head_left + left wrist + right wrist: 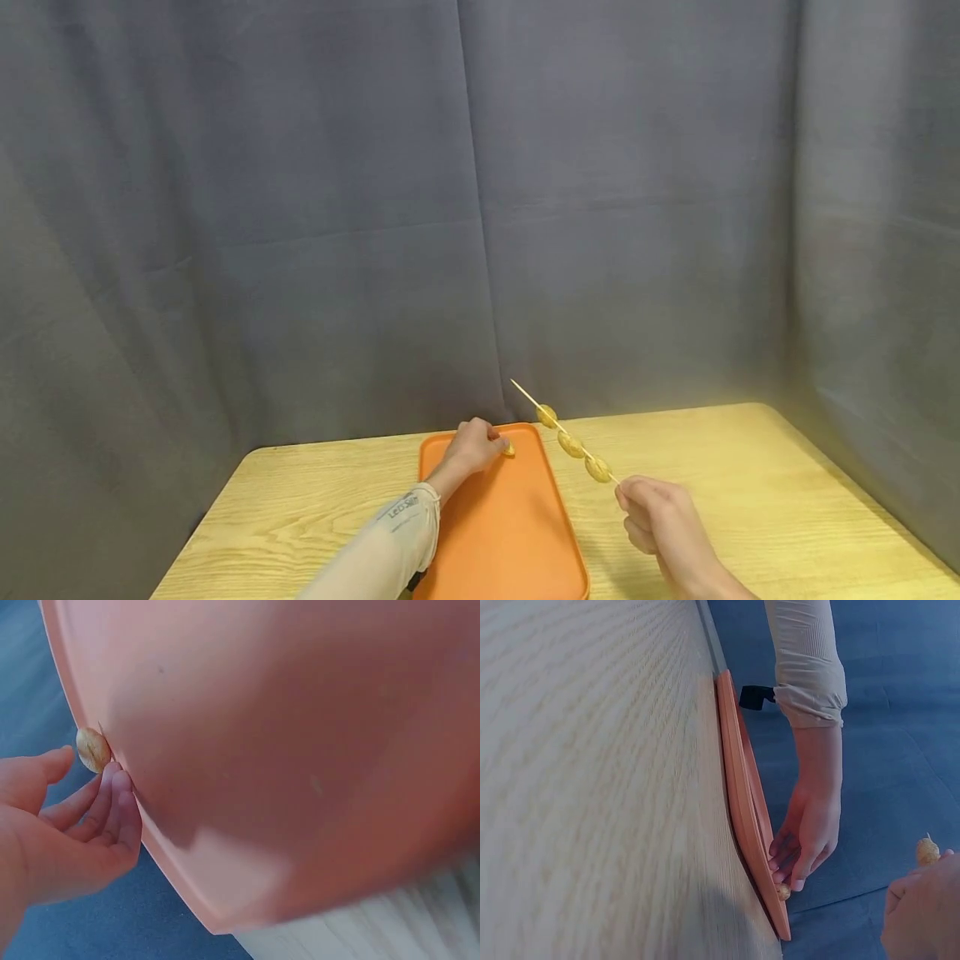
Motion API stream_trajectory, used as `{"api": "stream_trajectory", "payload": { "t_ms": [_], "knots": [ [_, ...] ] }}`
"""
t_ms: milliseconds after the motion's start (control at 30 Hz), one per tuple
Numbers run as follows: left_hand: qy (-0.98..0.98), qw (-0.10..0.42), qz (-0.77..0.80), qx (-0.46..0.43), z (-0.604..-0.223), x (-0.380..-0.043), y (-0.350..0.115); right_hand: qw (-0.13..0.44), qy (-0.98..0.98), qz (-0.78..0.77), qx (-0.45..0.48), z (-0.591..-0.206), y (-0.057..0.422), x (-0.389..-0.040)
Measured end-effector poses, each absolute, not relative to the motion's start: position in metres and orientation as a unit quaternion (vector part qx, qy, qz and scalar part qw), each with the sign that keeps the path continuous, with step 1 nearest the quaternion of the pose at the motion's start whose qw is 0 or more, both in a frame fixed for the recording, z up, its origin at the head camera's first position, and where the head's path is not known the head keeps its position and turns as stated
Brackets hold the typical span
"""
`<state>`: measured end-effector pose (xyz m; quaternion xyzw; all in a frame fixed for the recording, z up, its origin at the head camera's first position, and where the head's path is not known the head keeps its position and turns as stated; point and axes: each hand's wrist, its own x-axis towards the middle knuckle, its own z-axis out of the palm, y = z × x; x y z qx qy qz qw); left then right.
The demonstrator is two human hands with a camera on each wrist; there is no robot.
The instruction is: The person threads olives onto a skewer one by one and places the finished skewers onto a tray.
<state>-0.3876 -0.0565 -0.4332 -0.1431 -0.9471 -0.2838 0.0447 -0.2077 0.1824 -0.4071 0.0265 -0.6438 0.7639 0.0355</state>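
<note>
My right hand (663, 525) pinches the lower end of a thin wooden skewer (527, 394), which slants up to the left with its bare pointed tip uppermost. Threaded on it are three yellow-brown oval food pieces (571, 444), spaced apart. Over the far end of an orange tray (510, 533), my left hand (471, 447) reaches down to another oval piece (93, 750). In the left wrist view its fingertips (120, 780) meet the lower side of that piece, and a narrow gap shows between piece and thumb. The left sleeve is light-coloured.
The tray lies lengthwise on a light wood-grain table (712, 458), its raised rim (567, 517) running along the right side. Dark grey-blue curtains (360, 250) stand behind the table and on both sides. A black strap (756, 697) shows at the left sleeve.
</note>
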Motion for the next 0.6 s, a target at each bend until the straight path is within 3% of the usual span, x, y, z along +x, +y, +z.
{"api": "stream_trajectory", "payload": {
  "t_ms": [600],
  "knots": [
    [-0.958, 0.036, -0.273, -0.080, -0.427, -0.391, -0.060, 0.031, -0.645, 0.763, 0.032, -0.409, 0.166, -0.214]
  ]
}}
